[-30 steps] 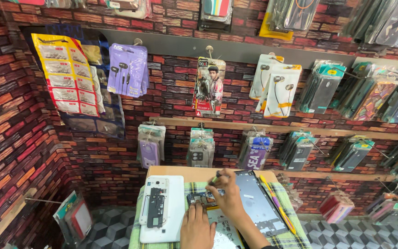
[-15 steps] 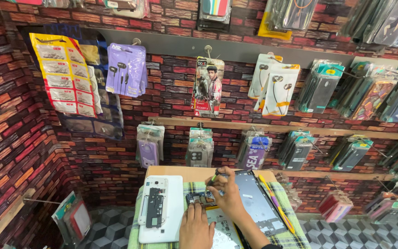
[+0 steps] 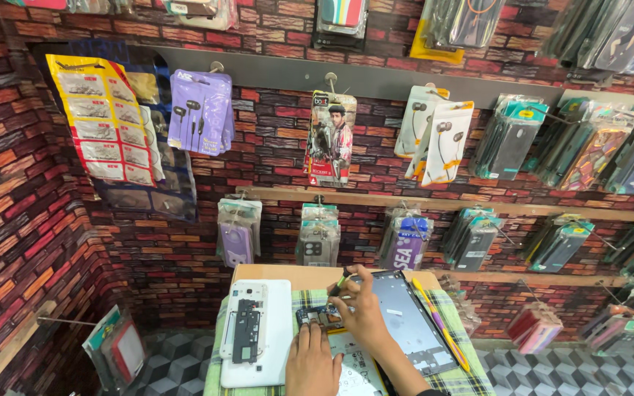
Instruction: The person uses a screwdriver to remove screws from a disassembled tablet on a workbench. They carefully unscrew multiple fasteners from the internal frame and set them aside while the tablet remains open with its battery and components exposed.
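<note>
My left hand (image 3: pixel 311 363) lies flat near the bottom edge, its fingertips pressing a small dark circuit board (image 3: pixel 317 317) on a checked cloth (image 3: pixel 464 378). My right hand (image 3: pixel 365 315) is shut on a thin dark screwdriver (image 3: pixel 340 283) with a yellow-green band, its tip pointing down at the board. Left of the hands lies a white device back shell (image 3: pixel 258 337) with a black inner part. To the right lies a dark flat screen panel (image 3: pixel 409 323).
A small wooden table (image 3: pixel 295 275) carries the cloth. A yellow and pink tool (image 3: pixel 442 330) lies along the panel's right side. The brick-pattern wall (image 3: pixel 9 220) holds hanging packs of earphones (image 3: pixel 199 110) and phone cases (image 3: pixel 508 139). A tiled floor (image 3: pixel 163 367) shows below left.
The view has tilted slightly down. Both hands stay over the circuit board, the right one shifting the screwdriver only a little.
</note>
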